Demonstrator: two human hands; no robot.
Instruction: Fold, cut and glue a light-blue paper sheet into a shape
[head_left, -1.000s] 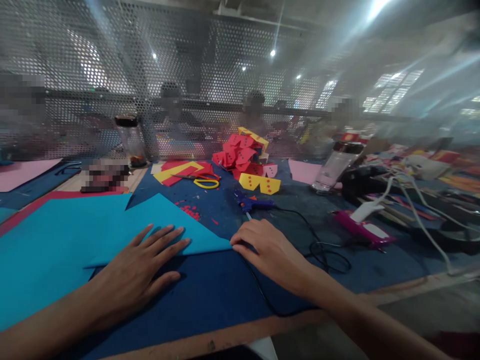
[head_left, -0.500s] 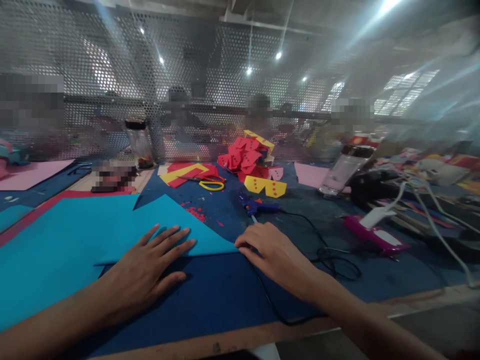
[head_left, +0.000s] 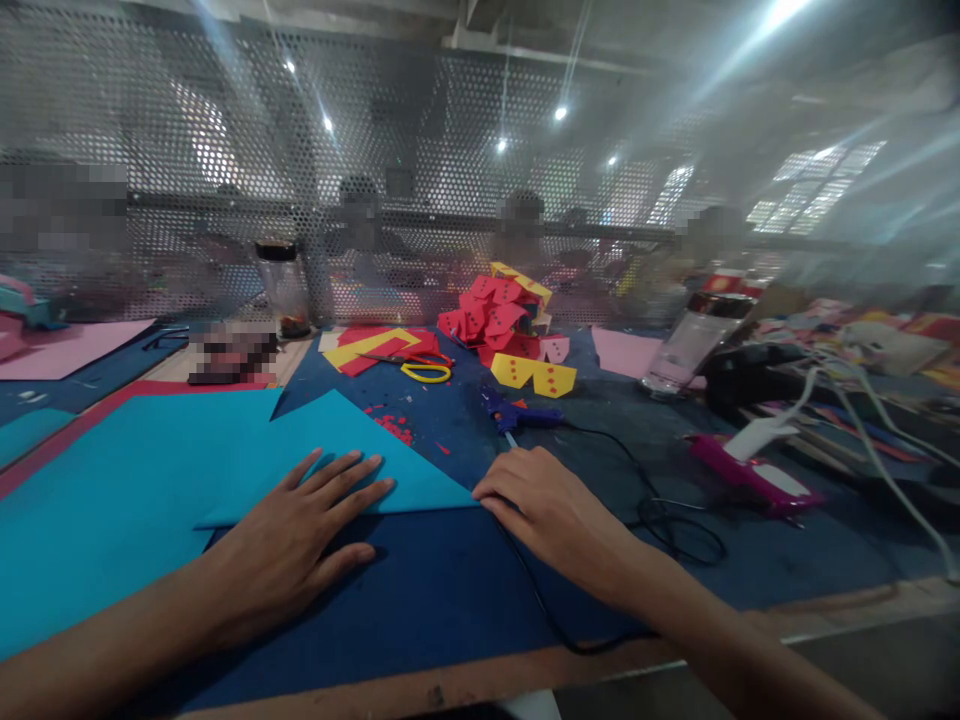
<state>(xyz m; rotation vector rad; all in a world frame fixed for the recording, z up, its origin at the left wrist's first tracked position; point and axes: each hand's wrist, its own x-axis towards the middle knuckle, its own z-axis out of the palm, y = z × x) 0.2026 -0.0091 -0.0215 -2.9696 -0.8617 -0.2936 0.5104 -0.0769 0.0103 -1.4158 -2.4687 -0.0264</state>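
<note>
A folded sheet of blue paper [head_left: 334, 440] lies in front of me, its long folded edge facing me. My left hand [head_left: 304, 525] rests flat across that edge with fingers spread. At the paper's pointed right corner, my right hand [head_left: 532, 490] has its thumb and fingers closed on the tip. Beneath the folded sheet, towards the left, is a larger blue sheet [head_left: 90, 500]. A blue glue gun [head_left: 517, 412] lies just beyond my right hand, its black cord [head_left: 626, 450] trailing over the table.
Yellow-handled scissors [head_left: 426, 372] lie on red and yellow paper strips. Behind the glue gun are a yellow cutout [head_left: 534, 374] and a heap of red cutouts [head_left: 499, 315]. Glass bottles [head_left: 686, 340] stand left and right. A magenta device [head_left: 754, 480] lies at the right near white cables.
The camera view has shifted very slightly. Both hands keep their places on the folded blue paper.
</note>
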